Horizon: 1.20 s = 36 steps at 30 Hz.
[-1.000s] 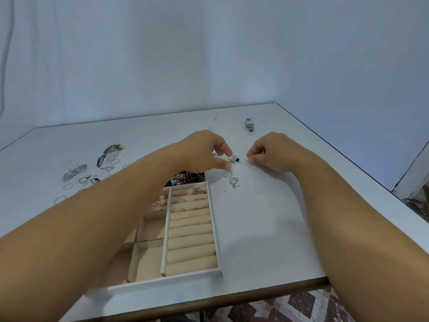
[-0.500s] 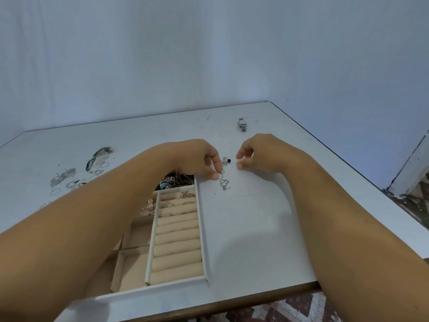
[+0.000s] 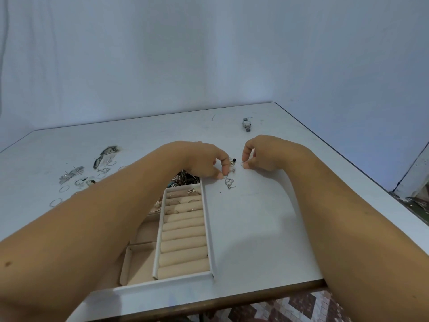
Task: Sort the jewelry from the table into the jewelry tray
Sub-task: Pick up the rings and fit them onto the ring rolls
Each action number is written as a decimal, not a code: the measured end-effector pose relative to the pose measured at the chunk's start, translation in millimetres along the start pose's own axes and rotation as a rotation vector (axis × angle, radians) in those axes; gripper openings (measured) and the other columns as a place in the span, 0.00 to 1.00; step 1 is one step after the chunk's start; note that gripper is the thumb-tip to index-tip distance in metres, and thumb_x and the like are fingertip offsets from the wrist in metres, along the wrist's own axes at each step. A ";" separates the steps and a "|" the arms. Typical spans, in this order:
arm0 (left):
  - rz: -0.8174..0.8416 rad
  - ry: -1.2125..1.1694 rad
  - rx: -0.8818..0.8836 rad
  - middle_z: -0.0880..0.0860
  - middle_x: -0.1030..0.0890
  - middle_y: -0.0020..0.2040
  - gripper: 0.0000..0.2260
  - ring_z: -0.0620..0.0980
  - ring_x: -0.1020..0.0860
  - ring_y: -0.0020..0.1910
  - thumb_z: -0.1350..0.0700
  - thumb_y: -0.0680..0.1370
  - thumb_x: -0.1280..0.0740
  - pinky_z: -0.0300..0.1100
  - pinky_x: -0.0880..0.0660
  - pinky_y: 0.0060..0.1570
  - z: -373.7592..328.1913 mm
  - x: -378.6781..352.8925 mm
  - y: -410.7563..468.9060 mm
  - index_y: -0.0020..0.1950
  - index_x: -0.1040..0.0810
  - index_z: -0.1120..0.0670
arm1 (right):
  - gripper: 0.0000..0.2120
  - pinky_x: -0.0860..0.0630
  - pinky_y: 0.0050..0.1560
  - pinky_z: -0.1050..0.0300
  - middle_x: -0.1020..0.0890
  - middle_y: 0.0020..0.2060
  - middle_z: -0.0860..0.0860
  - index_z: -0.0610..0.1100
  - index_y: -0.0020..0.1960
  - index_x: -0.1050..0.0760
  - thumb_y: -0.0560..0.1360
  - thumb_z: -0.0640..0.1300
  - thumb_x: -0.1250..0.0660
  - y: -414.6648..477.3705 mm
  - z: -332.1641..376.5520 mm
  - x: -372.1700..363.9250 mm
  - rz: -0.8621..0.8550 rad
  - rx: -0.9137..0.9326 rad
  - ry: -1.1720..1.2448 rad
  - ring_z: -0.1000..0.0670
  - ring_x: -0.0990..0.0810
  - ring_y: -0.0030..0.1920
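The left forearm (image 3: 92,228) and right forearm (image 3: 348,217), both bare, reach forward from the lower corners and draw together toward the middle, backs of the hands turned up. The left hand (image 3: 202,161) has its fingers curled under, with thumb and forefinger tips close together and pointing down; whether they grip anything is too small to tell. The right hand (image 3: 264,154), near it but apart, is curled too, its thumb and forefinger pinching a thin wire ring (image 3: 243,165).
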State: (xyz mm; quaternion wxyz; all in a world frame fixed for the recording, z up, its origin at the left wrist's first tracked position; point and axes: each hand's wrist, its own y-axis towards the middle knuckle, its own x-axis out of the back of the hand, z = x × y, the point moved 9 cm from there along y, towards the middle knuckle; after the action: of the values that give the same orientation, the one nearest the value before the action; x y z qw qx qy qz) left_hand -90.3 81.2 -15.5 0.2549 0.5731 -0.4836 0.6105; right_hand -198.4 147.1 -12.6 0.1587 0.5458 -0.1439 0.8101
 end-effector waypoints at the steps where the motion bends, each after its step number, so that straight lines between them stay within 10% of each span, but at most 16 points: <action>1: -0.006 0.010 0.001 0.47 0.28 0.53 0.04 0.50 0.29 0.53 0.45 0.76 0.35 0.48 0.31 0.57 -0.1 -0.2 0.3 0.50 0.26 0.37 | 0.08 0.33 0.47 0.58 0.26 0.43 0.55 0.49 0.51 0.23 0.74 0.49 0.31 0.4 1.2 0.0 0.023 -0.004 -0.020 0.51 0.27 0.47; 16: -0.023 -0.075 -0.054 0.46 0.22 0.51 0.04 0.48 0.26 0.48 0.49 0.77 0.35 0.42 0.30 0.50 0.1 -2.8 2.5 0.51 0.28 0.44 | 0.07 0.31 0.38 0.61 0.24 0.35 0.55 0.50 0.40 0.25 0.71 0.44 0.27 -3.6 12.7 0.1 0.046 0.139 0.115 0.55 0.27 0.35; 36: -0.563 -0.419 0.008 0.43 0.18 0.36 0.02 0.31 0.25 0.28 0.54 0.73 0.27 0.21 0.33 0.33 46.3 41.0 -124.0 0.43 0.17 0.47 | 0.03 0.19 0.42 0.59 0.16 0.35 0.58 0.53 0.44 0.18 0.72 0.46 0.27 -56.3 82.6 28.4 -0.140 0.365 0.333 0.57 0.18 0.37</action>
State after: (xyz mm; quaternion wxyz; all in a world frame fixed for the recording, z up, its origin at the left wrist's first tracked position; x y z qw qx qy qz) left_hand 29.3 80.3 54.6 0.3060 0.7979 -0.3460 0.3872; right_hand -115.8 167.6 47.1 0.1350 0.4331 0.0710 0.8883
